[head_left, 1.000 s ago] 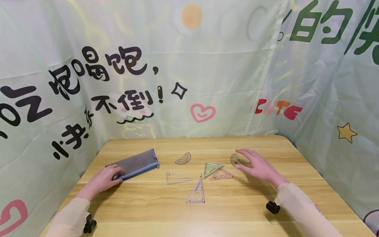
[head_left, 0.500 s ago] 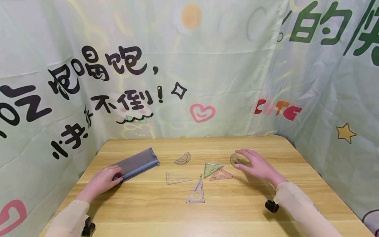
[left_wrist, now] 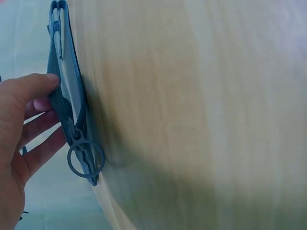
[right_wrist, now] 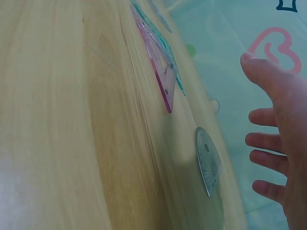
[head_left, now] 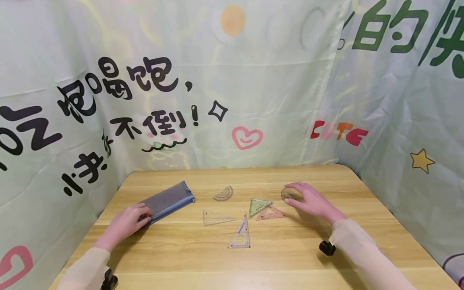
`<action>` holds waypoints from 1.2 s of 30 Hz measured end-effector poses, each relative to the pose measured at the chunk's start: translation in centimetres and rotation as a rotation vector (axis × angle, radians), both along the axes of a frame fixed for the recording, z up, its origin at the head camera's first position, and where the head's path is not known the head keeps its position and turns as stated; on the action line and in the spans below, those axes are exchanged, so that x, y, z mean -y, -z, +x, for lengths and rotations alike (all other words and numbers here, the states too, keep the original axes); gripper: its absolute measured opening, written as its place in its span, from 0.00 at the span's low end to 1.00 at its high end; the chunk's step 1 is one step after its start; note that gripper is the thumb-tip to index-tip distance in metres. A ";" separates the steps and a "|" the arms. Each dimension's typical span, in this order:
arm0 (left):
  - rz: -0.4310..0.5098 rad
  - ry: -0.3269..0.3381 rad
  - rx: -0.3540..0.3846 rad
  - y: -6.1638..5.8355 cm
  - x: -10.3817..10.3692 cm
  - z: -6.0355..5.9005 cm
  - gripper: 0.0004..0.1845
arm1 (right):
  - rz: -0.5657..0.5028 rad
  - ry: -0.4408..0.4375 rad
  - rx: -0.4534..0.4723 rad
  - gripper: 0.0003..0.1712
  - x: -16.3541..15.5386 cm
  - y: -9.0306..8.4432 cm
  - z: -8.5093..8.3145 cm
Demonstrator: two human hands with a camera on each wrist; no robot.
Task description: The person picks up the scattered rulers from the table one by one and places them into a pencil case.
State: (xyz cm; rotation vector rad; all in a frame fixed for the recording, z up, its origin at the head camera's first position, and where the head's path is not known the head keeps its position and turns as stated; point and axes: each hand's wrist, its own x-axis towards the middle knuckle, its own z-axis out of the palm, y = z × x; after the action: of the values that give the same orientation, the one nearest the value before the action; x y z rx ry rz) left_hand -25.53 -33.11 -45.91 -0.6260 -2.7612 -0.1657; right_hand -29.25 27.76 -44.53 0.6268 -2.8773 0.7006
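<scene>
Fingers of the left hand [head_left: 125, 222] pinch the near end of the soft grey-blue mesh pencil pouch [head_left: 167, 200], which looks limp and light. Farther right, the spread right hand [head_left: 311, 200] rests on a thin dark round plastic protractor [head_left: 288, 194] (slippery, best lifted by its edge).

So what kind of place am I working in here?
Probably a home-style study desk set up as a recording booth: a wooden table, printed fabric backdrops all round, a pencil case and set squares.
</scene>
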 end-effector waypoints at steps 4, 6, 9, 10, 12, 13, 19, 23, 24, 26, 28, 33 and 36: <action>0.006 -0.010 -0.032 0.0 -0.2 0.2 0.06 | 0.006 -0.019 -0.004 0.35 0.5 -0.1 -0.3; 0.015 -0.016 -0.036 -0.1 -0.3 0.3 0.05 | 0.006 -0.021 -0.011 0.35 0.6 0.0 -0.5; 0.029 -0.024 -0.032 -0.2 -0.5 0.5 0.05 | 0.010 -0.021 -0.023 0.36 0.6 0.1 -0.8; 0.033 -0.026 -0.032 -0.2 -0.6 0.5 0.05 | 0.012 -0.022 -0.026 0.36 0.6 0.2 -0.9; 0.039 -0.028 -0.035 -0.3 -0.7 0.7 0.05 | 0.018 -0.024 -0.026 0.36 0.5 0.3 -1.0; 0.042 -0.030 -0.037 -0.3 -0.8 0.8 0.05 | 0.018 -0.023 -0.021 0.37 0.4 0.3 -1.0; 0.079 -0.045 -0.046 -0.5 -1.3 1.6 0.06 | 0.007 -0.012 0.013 0.36 0.1 0.1 -1.0; 0.104 -0.063 -0.039 -0.6 -1.7 2.2 0.07 | 0.017 -0.010 0.027 0.38 -0.1 0.0 -1.0; 0.112 -0.070 -0.036 -0.5 -1.9 2.3 0.07 | 0.019 -0.009 0.029 0.37 -0.1 0.0 -1.0; 0.135 -0.092 -0.010 -0.4 -2.2 2.4 0.06 | 0.019 -0.009 0.030 0.37 -0.1 0.0 -0.9; 0.166 -0.117 0.026 -0.4 -2.6 2.6 0.05 | 0.019 -0.008 0.027 0.36 -0.2 0.0 -0.9; 0.265 -0.162 0.109 -0.9 -3.8 2.9 0.04 | 0.020 -0.007 0.024 0.36 -0.3 0.0 -1.0; 0.322 -0.169 0.149 -1.3 -4.5 3.1 0.04 | 0.020 -0.004 0.022 0.35 -0.3 -0.1 -1.0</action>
State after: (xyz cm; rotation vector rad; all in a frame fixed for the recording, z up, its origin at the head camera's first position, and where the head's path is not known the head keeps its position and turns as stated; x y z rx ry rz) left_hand -22.47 -28.59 -44.57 -0.3059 -2.8206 -0.6261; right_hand -30.26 28.04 -44.47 0.6322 -2.9078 0.6839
